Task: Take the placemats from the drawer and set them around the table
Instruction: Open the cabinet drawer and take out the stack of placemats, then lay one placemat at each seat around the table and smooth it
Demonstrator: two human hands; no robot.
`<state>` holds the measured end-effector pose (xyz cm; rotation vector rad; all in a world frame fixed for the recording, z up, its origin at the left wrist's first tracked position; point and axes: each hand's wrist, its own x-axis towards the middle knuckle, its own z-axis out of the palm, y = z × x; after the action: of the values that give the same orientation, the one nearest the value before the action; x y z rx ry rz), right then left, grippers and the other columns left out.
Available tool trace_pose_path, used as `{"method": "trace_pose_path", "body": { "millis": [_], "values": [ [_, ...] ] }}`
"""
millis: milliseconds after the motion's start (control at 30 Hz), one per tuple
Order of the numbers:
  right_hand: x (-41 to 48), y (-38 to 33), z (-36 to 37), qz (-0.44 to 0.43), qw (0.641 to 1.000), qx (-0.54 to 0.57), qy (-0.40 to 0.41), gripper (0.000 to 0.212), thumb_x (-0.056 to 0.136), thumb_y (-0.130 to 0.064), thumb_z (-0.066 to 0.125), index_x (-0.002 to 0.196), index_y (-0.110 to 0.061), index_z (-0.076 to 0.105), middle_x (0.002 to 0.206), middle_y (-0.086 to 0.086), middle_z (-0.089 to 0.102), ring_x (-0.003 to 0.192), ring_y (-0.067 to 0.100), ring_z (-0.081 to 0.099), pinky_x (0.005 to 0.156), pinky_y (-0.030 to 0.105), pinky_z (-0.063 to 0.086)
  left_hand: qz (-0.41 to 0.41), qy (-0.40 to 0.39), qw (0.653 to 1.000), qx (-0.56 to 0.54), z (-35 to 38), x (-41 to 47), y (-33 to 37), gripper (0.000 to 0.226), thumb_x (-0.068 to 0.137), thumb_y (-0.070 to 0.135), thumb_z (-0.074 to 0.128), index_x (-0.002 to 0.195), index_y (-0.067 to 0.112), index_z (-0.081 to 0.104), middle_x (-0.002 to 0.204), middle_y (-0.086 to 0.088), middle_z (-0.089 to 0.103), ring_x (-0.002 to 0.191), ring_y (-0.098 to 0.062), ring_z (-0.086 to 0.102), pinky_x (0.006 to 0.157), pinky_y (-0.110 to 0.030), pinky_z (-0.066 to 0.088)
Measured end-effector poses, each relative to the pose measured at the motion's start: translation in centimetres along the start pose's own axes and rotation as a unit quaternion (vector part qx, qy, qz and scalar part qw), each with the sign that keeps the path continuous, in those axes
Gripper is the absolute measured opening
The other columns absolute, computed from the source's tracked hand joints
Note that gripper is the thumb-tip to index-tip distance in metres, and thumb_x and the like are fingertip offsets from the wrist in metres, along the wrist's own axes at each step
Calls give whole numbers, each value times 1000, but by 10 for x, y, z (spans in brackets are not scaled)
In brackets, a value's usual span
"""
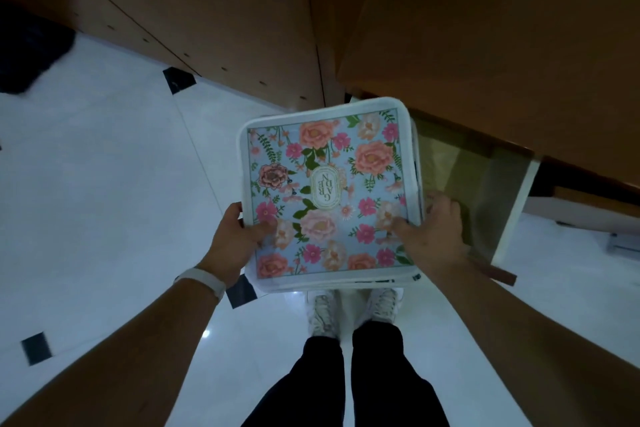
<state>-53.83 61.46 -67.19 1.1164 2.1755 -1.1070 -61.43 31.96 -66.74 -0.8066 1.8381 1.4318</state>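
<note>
Standing at the open drawer (485,184) at the right of the frame, a person holds a stack of floral placemats (329,198) level at centre frame, above the white tiled floor (104,184) and their own pale shoes (322,315). The left hand (239,236) clasps the stack's lower left edge, thumb on the printed face and the fingers (232,211) curled under the rim; a white wristband (204,282) sits on that wrist. The right hand (433,236) clasps the lower right edge in the same way, thumb on top. Both sets of fingers are thus closed on the stack. Several white borders show at the near and right edges, so more than one mat is present; the count cannot be told. The face looks glossy. Judged from this, the mats are light and thin, somewhat flexible, and likely to slide over one another. Opposite edges are the sound place to hold, with the stack kept flat. Wooden cabinet fronts (242,10) fill the upper frame; no desk is in view.
</note>
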Motion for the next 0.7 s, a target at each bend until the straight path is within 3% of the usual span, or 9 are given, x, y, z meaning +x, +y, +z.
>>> {"method": "trace_pose_path", "body": {
  "millis": [67,100,167,200,300,400,500,700],
  "values": [
    [0,-10,-2,47,998,45,12,80,69,-35,83,134,-14,41,117,2,45,102,20,57,86,38,55,1,-4,1000,-3,0,3,-1,40,81,7,76,115,9,55,101,-13,72,80,-28,74,64,-40,60],
    [1,-14,-2,65,993,100,-2,79,73,-29,83,135,-10,39,118,4,49,92,17,64,74,32,59,3,-8,1000,-1,0,4,-2,40,82,9,76,115,8,55,102,-13,72,83,-30,73,67,-43,61],
    [3,-20,1,73,980,177,-54,53,84,-9,75,127,-5,44,103,3,60,61,3,68,45,17,52,19,-25,999,15,1,6,2,36,84,11,75,116,7,59,102,-14,73,86,-33,73,72,-47,60],
    [4,-20,3,75,978,183,-59,43,86,-6,72,121,-6,47,96,1,61,58,1,68,42,16,50,33,-36,998,32,1,7,5,31,85,10,73,114,7,62,100,-14,74,86,-34,73,72,-48,60],
    [5,-21,5,70,979,187,-34,42,82,-14,78,115,-10,52,97,1,64,84,17,70,57,24,57,62,-53,995,60,1,11,13,20,85,4,69,104,7,69,96,-18,74,85,-38,71,71,-51,60],
    [1,-24,1,59,981,182,-29,41,83,-9,75,113,-14,48,93,0,61,81,13,64,51,16,52,66,-41,995,57,1,8,17,25,85,9,72,110,10,67,97,-10,75,85,-32,73,69,-44,61],
    [-14,-36,-11,48,984,168,-39,40,83,-9,74,113,-15,48,94,4,62,80,15,65,59,26,58,71,-15,995,70,1,-3,26,31,83,18,76,111,14,63,98,-4,75,83,-25,73,68,-39,61],
    [-71,-77,-52,29,983,175,-50,39,84,-13,74,110,-18,47,94,3,63,83,19,65,65,31,55,98,6,993,71,-8,-64,69,27,85,20,74,107,13,58,96,-5,72,83,-23,71,57,-27,55]
  ]
}}
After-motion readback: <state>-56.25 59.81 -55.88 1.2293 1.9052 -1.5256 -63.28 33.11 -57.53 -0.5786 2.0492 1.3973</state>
